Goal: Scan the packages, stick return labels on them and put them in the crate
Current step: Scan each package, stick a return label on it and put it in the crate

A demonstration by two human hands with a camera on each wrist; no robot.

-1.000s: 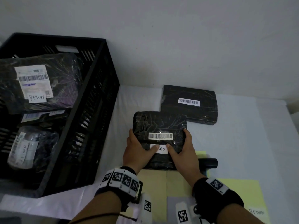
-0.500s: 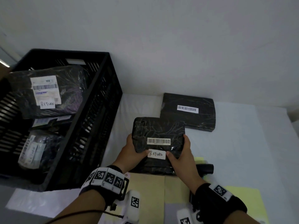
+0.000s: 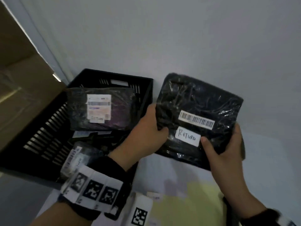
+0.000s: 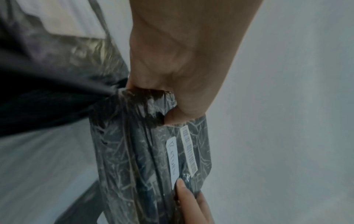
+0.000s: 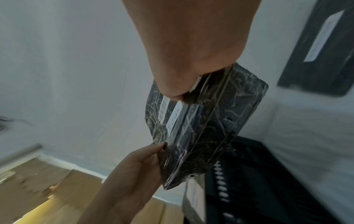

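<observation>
Both hands hold a black plastic-wrapped package (image 3: 200, 101) in the air, just right of the black crate (image 3: 145, 88). It carries a barcode sticker (image 3: 196, 119) and a white handwritten RETURN label (image 3: 188, 138). My left hand (image 3: 146, 131) grips its left edge, thumb on top. My right hand (image 3: 224, 147) grips its lower right corner, thumb beside the label. The wrist views show the same package (image 4: 145, 151) (image 5: 210, 118) pinched from both sides. Inside the crate lie other wrapped packages, the top one (image 3: 101, 108) with a white shipping label.
A second black package (image 5: 323, 50) with a barcode lies on the white table, seen in the right wrist view. Yellow and tan paper sheets (image 3: 192, 203) lie at the table's near edge. A cardboard box (image 3: 24, 88) stands left of the crate. A pale wall rises behind.
Both hands have lifted the labelled package off the table and carried it up toward the crate. The head view has swung left, so the crate sits nearer the middle.
</observation>
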